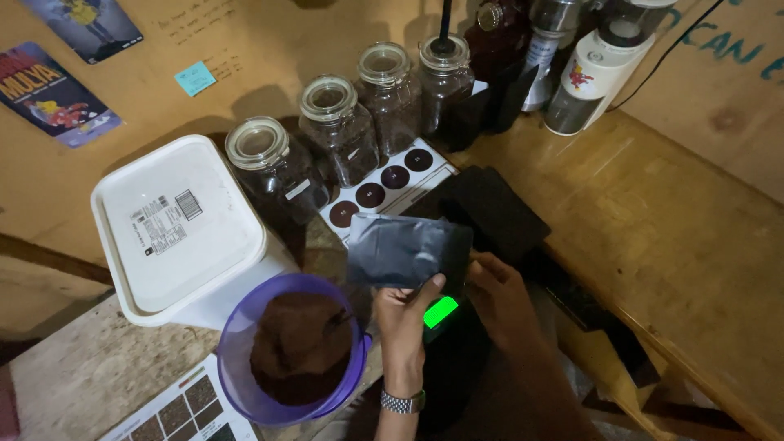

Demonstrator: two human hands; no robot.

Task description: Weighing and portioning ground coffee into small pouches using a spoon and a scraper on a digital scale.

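My left hand (402,318), with a metal watch at the wrist, grips the lower edge of a flat dark foil pouch (408,250) and holds it up over a black scale (457,335) whose small display (441,311) glows green. On the other side, my right hand (500,296) touches the pouch's right edge just above the scale. A purple bowl (245,359) of dark brown ground powder, with a scoop handle sticking out of it, stands directly left of my left hand.
A white lidded tub (175,224) sits at the left. Several glass clip-top jars (339,131) of dark contents line the back, with a white colour-sample card (384,184) before them. Black pouches (498,208) lie right of it. A grinder (596,69) stands at the back right.
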